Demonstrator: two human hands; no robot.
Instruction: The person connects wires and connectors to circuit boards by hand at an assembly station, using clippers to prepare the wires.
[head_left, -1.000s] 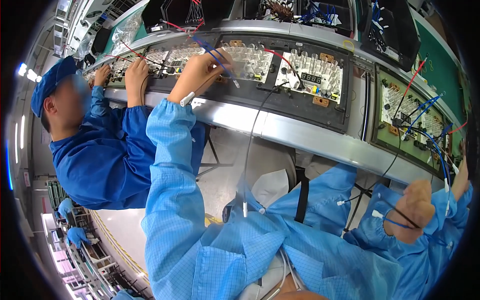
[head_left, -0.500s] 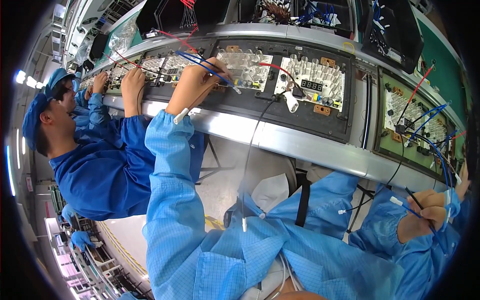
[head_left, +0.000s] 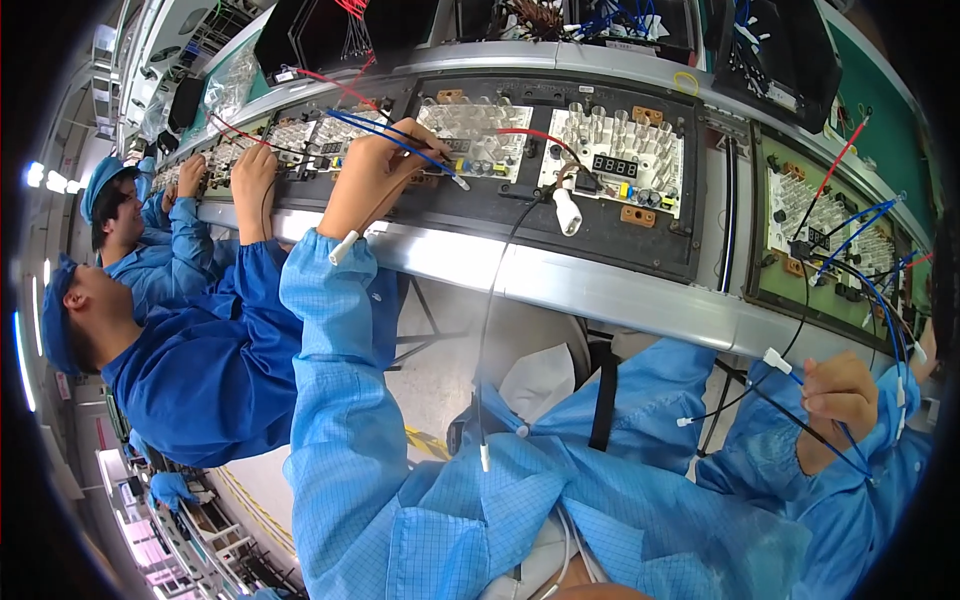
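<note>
My left hand is closed in a pinch on several thin wires above the fixture row. Blue wires cross its fingers and end in a small white connector over a circuit board with clear upright cups. A larger white connector hangs at its wrist. To the right lies another board with a dark digit display, a red wire and a dangling white plug. At the lower right, my right hand is closed around blue and black wires, one tipped with a white connector.
A metal rail runs along the front of the black fixture. On the right stands a green-framed fixture carrying a wired board. Dark bins of wires line the back. Co-workers in blue work close on my left.
The view has shifted slightly. My right hand has turned and its fingers have curled in, with the white connector now higher and beyond them. My left hand keeps its pinch over the same board.
</note>
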